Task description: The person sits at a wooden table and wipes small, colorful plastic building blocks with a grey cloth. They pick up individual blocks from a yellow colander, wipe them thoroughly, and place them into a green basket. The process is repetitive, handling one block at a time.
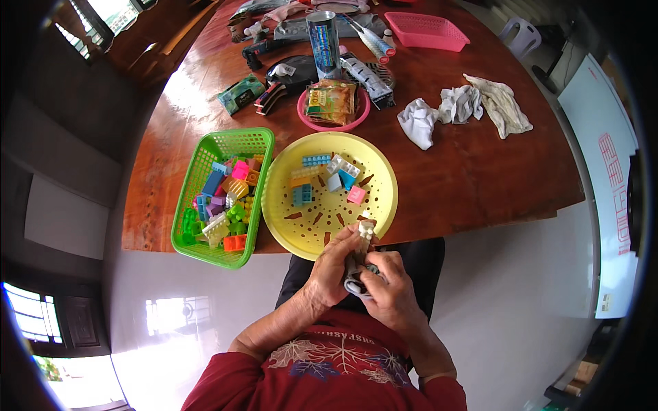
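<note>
In front of my lap, at the near rim of the yellow perforated basin (274,198), my two hands work close together. My left hand (332,268) is closed around a pale building block (366,231) whose studs show above the fingers. A greyish cloth (354,282) is bunched below the block between both palms, and my right hand (392,286) grips it. How far the cloth wraps the block is hidden by my fingers. Inside the basin lie several loose blocks, among them a pink block (356,195) and a light blue block (316,160).
A green basket (184,198) full of colourful blocks stands left of the basin. Beyond are a small pink bowl (305,123) with snack packets, a tall canister (324,44) and a black cordless drill (264,51). White cloths (459,104) lie at right, a pink tray (425,31) behind them.
</note>
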Tool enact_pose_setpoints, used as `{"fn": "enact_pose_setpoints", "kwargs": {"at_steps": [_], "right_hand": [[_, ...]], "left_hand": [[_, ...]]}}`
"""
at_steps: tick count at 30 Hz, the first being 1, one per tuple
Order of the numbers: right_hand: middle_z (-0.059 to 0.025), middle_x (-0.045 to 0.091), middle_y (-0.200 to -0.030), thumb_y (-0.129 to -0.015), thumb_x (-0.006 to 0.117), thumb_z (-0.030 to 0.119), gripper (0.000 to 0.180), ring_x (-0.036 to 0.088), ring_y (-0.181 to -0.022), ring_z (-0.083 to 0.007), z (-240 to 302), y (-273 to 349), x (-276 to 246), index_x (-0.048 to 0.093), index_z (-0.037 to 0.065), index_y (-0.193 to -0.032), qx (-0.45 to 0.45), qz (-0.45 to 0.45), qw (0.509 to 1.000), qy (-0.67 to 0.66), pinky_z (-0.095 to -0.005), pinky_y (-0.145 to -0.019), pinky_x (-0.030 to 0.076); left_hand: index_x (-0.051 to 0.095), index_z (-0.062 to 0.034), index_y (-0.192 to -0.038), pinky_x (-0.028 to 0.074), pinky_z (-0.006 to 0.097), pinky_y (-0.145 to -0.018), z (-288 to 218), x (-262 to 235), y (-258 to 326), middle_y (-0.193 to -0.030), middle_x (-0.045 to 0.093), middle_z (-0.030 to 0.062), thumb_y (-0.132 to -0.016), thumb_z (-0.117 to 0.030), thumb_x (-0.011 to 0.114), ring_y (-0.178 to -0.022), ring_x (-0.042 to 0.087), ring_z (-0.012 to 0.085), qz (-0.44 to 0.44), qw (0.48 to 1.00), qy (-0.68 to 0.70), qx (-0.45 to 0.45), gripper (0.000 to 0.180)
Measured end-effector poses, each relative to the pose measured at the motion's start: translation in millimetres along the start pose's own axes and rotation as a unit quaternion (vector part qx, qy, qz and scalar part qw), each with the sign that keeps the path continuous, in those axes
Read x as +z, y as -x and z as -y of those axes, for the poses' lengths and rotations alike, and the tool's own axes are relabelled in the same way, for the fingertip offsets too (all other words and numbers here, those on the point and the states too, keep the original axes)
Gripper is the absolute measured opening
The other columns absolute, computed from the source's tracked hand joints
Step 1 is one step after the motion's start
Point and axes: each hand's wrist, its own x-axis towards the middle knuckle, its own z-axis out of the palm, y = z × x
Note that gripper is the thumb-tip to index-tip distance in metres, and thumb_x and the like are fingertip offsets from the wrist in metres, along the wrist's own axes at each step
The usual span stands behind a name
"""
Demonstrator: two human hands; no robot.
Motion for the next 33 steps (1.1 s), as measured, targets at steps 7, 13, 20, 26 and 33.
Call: {"fn": "enact_pose_setpoints", "kwargs": {"at_steps": [7,13,20,26,33], "right_hand": [[-0.0134,0.054,-0.099,-0.077,0.063,-0.002,0.023,0.060,-0.082,-0.0235,-8,-27,4,0.059,-0.002,-0.099,0.126,-0.207,0.951,-0.191,-0.0298,-0.066,0.049],[-0.0126,0.054,-0.096,-0.076,0.060,-0.005,0.016,0.058,-0.075,-0.0215,1,-25,21,0.061,-0.003,-0.091,0.112,-0.175,0.973,-0.101,-0.0299,-0.060,0.048],[-0.0126,0.052,-0.098,-0.068,0.066,-0.005,0.029,0.058,-0.079,-0.0271,3,0,6,0.061,0.002,-0.096,0.112,-0.052,0.973,-0.196,-0.0349,-0.065,0.049],[-0.0141,0.050,-0.107,-0.068,0.069,-0.005,0.044,0.053,-0.094,-0.0275,4,-28,16,0.060,0.003,-0.110,0.049,-0.138,0.989,-0.020,-0.0340,-0.071,0.047],[-0.0133,0.047,-0.109,-0.057,0.073,-0.002,0.051,0.049,-0.095,-0.0308,-1,-14,20,0.061,0.005,-0.106,0.010,-0.084,0.996,-0.004,-0.0374,-0.073,0.048]], "left_hand": [[0.042,-0.0063,-0.127,0.044,0.030,-0.089,-4,14,3,-0.114,0.054,0.0056,-0.092,-0.011,0.047,-0.099,0.055,0.0146,0.048,0.997,0.038,0.052,0.035],[0.044,-0.0093,-0.121,0.047,0.031,-0.081,-3,10,1,-0.100,0.056,0.0045,-0.092,-0.015,0.045,-0.091,0.055,0.0159,0.060,0.989,0.129,0.035,0.029],[0.046,-0.0103,-0.114,0.047,0.034,-0.086,-12,1,-3,-0.108,0.055,0.0124,-0.091,-0.016,0.045,-0.099,0.054,0.0228,-0.006,0.996,0.067,0.052,0.024],[0.048,-0.0116,-0.109,0.045,0.042,-0.092,-5,2,-6,-0.118,0.052,0.0169,-0.094,-0.016,0.043,-0.106,0.053,0.0281,0.062,0.988,0.123,0.075,0.016],[0.051,-0.0118,-0.105,0.047,0.042,-0.091,-6,-3,-4,-0.113,0.054,0.0158,-0.095,-0.018,0.045,-0.110,0.051,0.0283,0.054,0.991,0.102,0.066,0.013]]}}
